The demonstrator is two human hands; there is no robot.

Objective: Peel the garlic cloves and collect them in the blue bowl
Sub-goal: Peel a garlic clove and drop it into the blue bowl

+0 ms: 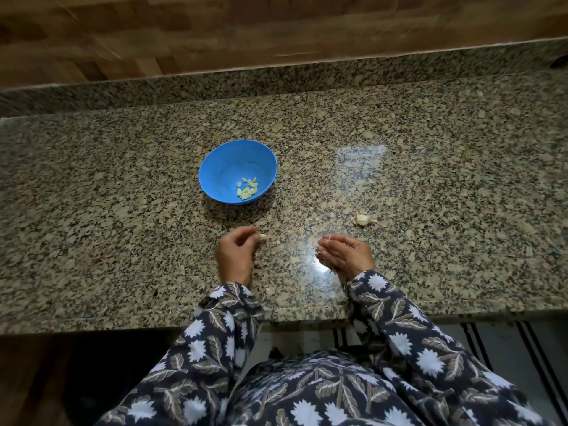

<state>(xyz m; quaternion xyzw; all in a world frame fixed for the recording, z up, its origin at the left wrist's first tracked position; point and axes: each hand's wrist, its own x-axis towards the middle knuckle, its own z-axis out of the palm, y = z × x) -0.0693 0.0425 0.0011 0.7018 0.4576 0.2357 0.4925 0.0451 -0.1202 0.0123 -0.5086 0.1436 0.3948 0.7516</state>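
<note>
Left hand (236, 253), at the near middle of the counter, has its fingers curled and pinches a small pale garlic clove (263, 237) at the fingertips. The right hand (344, 253), well apart from it, lies on its edge with fingers nearly straight and held together, slightly cupped, palm facing left. Whether it carries any peel cannot be told.

Beyond the left hand stands a round blue plastic bowl (215, 155), upright on the counter. It holds a small heap of peeled yellowish-white cloves (247, 188), gathered on the near right of its floor, with the rest of the inside bare blue. To the right, just beyond the right hand, lies a whitish unpeeled garlic piece (362, 218), apart from hand and bowl.

All rest on a speckled beige-and-black polished granite countertop (123, 210), with a glossy patch of reflected light between the hands. A raised granite ledge (276, 75) runs along its far edge, below a brown wood-patterned wall (215, 26). Dark sleeves (399, 327) printed with white flowers and tan leaves cover both forearms.

The pinched clove juts to the right, its long axis running roughly left to right. The unpeeled piece also lies left to right, with a wisp of skin at its right end.
</note>
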